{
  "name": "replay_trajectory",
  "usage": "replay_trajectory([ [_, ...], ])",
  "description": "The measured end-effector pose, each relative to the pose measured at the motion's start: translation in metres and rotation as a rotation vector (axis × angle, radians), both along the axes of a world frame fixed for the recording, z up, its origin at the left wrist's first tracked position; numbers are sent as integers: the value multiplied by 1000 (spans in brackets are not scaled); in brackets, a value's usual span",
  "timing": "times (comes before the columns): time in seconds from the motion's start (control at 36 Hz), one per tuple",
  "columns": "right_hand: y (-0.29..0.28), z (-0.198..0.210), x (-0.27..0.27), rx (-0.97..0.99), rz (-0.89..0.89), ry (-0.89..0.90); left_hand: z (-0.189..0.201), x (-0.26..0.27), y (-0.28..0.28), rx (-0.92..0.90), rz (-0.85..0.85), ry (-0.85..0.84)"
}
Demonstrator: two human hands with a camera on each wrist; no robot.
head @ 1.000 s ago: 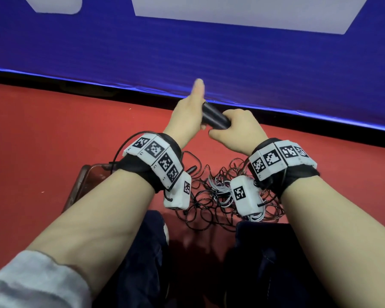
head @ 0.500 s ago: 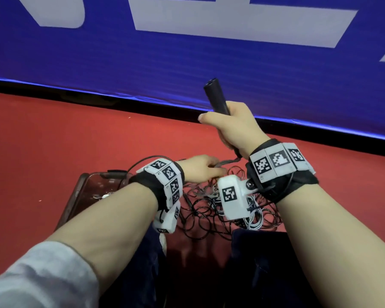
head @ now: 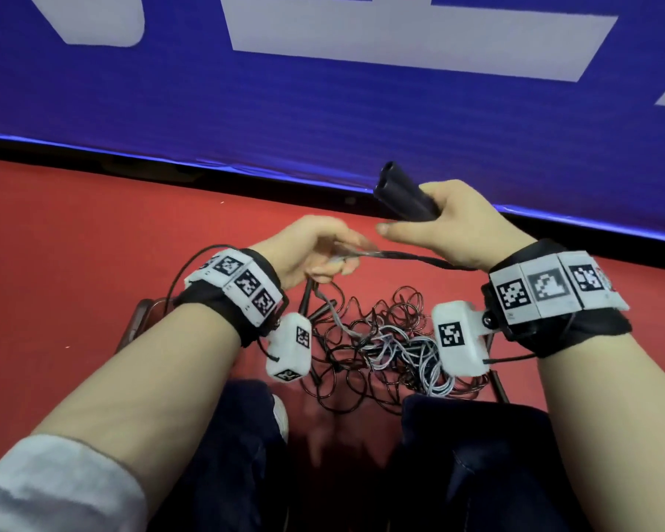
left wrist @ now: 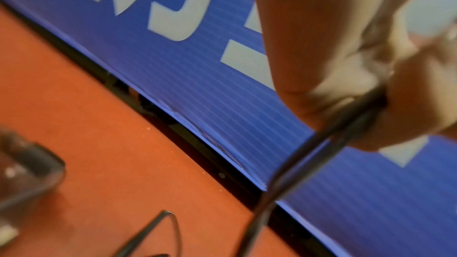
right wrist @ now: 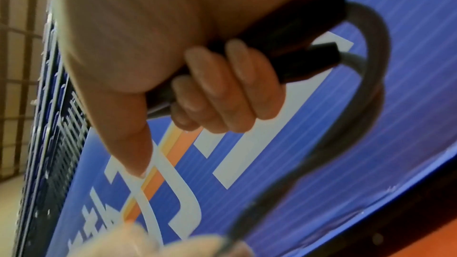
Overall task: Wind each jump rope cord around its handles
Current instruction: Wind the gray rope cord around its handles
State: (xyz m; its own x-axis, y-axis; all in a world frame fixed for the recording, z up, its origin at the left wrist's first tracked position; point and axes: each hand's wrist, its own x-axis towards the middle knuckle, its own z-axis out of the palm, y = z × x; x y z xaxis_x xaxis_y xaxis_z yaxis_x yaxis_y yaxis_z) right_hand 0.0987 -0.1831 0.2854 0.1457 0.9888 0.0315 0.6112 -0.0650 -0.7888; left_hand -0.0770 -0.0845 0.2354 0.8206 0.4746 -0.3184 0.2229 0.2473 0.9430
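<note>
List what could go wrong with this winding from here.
1. The cord runs down from the left hand into the tangled pile on the floor, so it could snag or drag other ropes along.
2. The right hand grips two handles together; they could slip apart under the pull.

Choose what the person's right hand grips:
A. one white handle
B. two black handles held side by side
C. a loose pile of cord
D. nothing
B: the right hand curls round two black handles, their paired ends showing in the head view.
</note>
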Motion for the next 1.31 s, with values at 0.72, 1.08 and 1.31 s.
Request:
replay_trajectory([
  [0.72,25,-36,-33,-58,3,-505,17,20,-11,645,437,288],
  [1.08,24,-39,-31,-122,42,-449,14,26,-15,728,447,311],
  [1.31,21,-44,-29,-260,134,-645,9,29,-27,911,309,417],
])
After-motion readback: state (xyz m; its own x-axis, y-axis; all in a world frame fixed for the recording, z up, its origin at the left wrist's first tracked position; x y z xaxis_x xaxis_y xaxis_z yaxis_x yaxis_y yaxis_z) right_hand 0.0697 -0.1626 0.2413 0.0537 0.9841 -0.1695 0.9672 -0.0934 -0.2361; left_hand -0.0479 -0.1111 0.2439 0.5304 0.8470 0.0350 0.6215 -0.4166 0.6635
